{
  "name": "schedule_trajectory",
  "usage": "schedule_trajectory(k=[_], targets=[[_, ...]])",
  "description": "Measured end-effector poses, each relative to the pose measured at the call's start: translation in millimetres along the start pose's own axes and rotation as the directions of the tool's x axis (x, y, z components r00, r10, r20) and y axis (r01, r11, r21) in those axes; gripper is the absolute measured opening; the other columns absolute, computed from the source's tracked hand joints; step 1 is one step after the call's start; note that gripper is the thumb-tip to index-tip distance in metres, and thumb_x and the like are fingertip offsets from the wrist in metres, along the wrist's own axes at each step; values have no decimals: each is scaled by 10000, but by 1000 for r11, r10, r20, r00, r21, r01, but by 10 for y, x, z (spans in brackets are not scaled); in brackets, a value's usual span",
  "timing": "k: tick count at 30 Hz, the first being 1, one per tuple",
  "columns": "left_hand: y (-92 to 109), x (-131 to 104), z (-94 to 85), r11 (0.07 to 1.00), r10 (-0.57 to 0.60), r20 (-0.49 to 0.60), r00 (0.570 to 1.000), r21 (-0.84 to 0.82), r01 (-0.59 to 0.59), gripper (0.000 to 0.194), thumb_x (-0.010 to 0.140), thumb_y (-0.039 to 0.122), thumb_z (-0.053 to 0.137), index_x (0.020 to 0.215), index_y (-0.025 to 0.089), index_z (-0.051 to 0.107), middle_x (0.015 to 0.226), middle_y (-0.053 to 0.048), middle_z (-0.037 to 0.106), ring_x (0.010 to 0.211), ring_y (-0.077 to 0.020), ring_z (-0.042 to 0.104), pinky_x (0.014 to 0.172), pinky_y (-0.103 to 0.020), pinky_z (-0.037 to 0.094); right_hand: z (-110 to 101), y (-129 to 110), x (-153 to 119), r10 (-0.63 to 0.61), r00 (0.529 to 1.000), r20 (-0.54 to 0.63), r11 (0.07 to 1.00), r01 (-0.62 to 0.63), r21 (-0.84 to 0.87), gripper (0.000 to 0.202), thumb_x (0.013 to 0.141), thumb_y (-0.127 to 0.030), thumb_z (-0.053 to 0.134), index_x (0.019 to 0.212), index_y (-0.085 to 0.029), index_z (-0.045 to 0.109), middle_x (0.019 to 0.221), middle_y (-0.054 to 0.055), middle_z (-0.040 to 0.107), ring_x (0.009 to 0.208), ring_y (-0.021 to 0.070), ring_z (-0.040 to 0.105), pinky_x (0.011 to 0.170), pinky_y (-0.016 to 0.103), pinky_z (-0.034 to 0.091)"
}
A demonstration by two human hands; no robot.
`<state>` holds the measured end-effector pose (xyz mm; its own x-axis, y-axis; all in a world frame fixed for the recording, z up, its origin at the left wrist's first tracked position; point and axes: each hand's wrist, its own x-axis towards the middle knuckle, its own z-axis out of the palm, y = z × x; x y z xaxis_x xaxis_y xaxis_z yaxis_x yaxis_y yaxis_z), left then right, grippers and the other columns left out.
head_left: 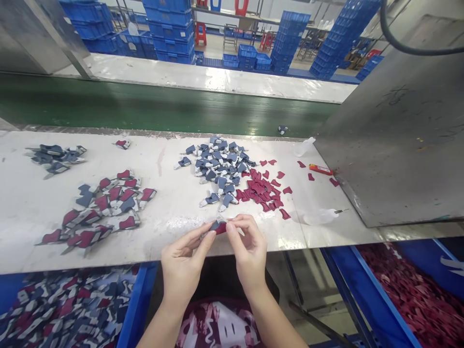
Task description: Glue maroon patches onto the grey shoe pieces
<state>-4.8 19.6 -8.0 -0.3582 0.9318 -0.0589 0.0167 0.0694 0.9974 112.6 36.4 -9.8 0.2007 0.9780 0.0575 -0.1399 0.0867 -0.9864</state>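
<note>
Close to the table's front edge, my left hand and my right hand pinch one small blue-grey and dark red plastic part between thumbs and fingertips. The fingers cover its ends. Just beyond lies a pile of blue and white plastic parts, with a heap of flat dark red pieces touching its right side. On the left are several parts with red faces, some blue ones among them. A smaller group of blue-grey parts sits farther back.
A green conveyor belt runs behind the white table. A metal housing stands at right, near a red-yellow tool and a clear bottle with a needle tip. Filled blue bins flank my lap.
</note>
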Motion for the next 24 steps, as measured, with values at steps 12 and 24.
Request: schedule_trajectory(k=[12, 24], targets=[[50, -47, 15, 993, 89, 40, 995, 80, -92, 225, 752, 286, 782, 967, 219, 796, 996, -44, 780, 928, -266, 749, 841, -321, 638, -44, -48, 18, 19, 978, 209, 988, 14, -157, 205, 994, -357, 447, 1058, -214, 579, 988, 56, 625, 905, 181, 626, 826, 293, 514], [37, -8, 32, 993, 83, 21, 996, 82, -84, 230, 808, 303, 725, 1004, 190, 764, 992, -66, 771, 909, -228, 739, 850, -319, 615, -96, -29, 33, -71, 961, 267, 973, 125, -193, 201, 959, -294, 551, 1133, -239, 637, 1000, 58, 615, 953, 196, 617, 844, 322, 514]])
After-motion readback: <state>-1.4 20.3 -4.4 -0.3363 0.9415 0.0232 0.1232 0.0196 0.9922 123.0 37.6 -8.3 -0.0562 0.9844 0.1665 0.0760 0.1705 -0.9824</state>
